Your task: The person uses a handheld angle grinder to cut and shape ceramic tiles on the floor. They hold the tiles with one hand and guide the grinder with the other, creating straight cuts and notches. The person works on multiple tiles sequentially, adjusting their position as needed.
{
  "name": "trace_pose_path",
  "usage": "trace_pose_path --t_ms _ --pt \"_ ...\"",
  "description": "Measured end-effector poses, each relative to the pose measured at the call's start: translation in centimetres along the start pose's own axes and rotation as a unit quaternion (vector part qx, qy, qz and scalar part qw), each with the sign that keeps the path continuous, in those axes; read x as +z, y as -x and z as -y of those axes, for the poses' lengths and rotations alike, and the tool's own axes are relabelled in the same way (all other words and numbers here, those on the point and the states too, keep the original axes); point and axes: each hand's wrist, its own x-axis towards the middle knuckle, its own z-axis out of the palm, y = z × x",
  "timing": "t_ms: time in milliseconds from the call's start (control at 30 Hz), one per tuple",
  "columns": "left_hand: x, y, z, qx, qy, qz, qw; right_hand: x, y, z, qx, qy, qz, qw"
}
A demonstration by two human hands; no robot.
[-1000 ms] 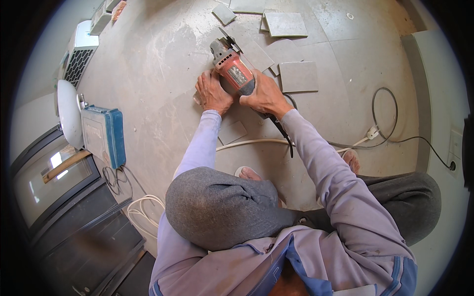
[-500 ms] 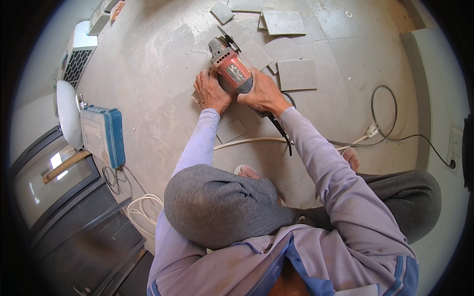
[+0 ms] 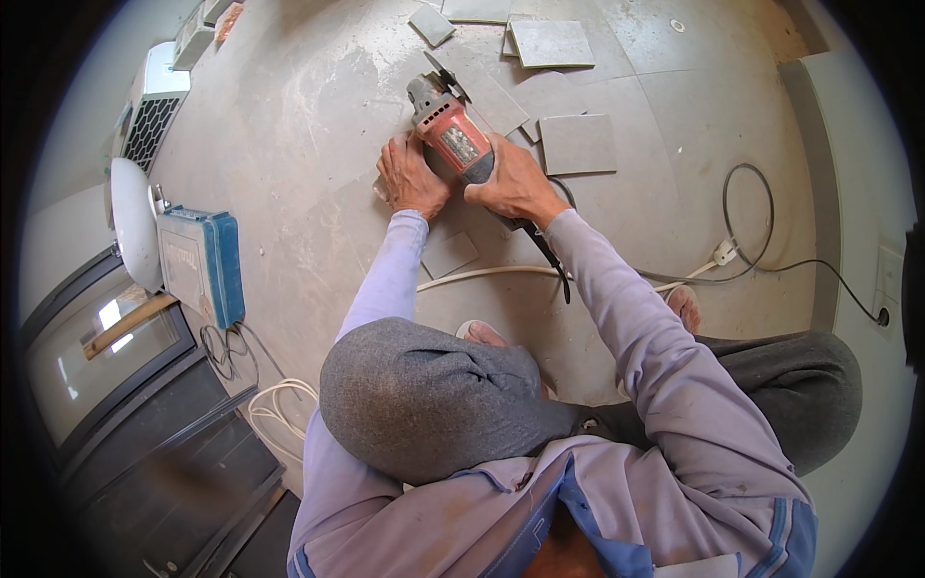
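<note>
- Head view: the angle grinder [image 3: 455, 135], red with a grey head and a dark rear end, is over the floor [image 3: 318, 116] in front of the crouching person, its head pointing away from them.
- Its dark disc [image 3: 448, 77] sits at the far end of the grinder, seen nearly edge-on.
- The right hand [image 3: 518, 181] is wrapped around the rear body of the grinder, gripping it.
- The left hand [image 3: 412, 178] is just left of the grinder's rear part, low over the floor with bent fingers; whether it grasps something or touches the grinder, I cannot tell.
- A dark cord [image 3: 547, 252] runs from the grinder's rear toward the person.
- Right of the grinder lies a square grey tile [image 3: 578, 144]; farther off, beyond the disc end and to the right, another grey tile [image 3: 553, 43] lies over a further piece.
- Beyond the grinder's head is a small grey offcut [image 3: 432, 26].
- On the person's side of the grinder lie a tile piece [image 3: 451, 254] and a pale cable [image 3: 482, 275].
- Well left of the grinder stands a blue case [image 3: 200, 260].
- Well right of the grinder, a white connector [image 3: 725, 252] rests beside a looped dark cable [image 3: 774, 212].
</note>
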Motion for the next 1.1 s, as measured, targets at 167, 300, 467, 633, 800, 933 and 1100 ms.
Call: trace_pose_path --t_ms 167,300,467,633,800,933,1100 --pt "0.25 0.05 0.39 0.003 -0.008 0.008 1.000 -0.06 0.07 0.07 0.003 0.004 -0.001 1.000" --pt "0.02 -0.02 0.04 0.006 -0.002 -0.007 1.000 -0.10 0.15 0.07 -0.002 -0.001 0.001 1.000" --pt "0.14 -0.06 0.15 0.014 -0.004 -0.017 1.000 -0.03 0.12 -0.16 -0.006 -0.006 -0.002 1.000" --pt "0.29 -0.03 0.27 0.012 -0.006 -0.015 1.000 -0.18 0.17 0.06 0.001 -0.008 0.007 1.000" --pt "0.02 0.01 -0.13 0.007 -0.006 -0.013 1.000 -0.22 0.25 0.09 -0.001 -0.009 0.002 1.000" --pt "0.03 -0.02 -0.19 0.011 -0.002 -0.019 1.000 0.01 0.12 -0.31 -0.002 -0.009 -0.005 1.000" --pt "0.49 0.08 0.21 0.009 0.010 -0.029 0.999 -0.05 0.21 -0.16 0.001 -0.016 0.001 1.000"
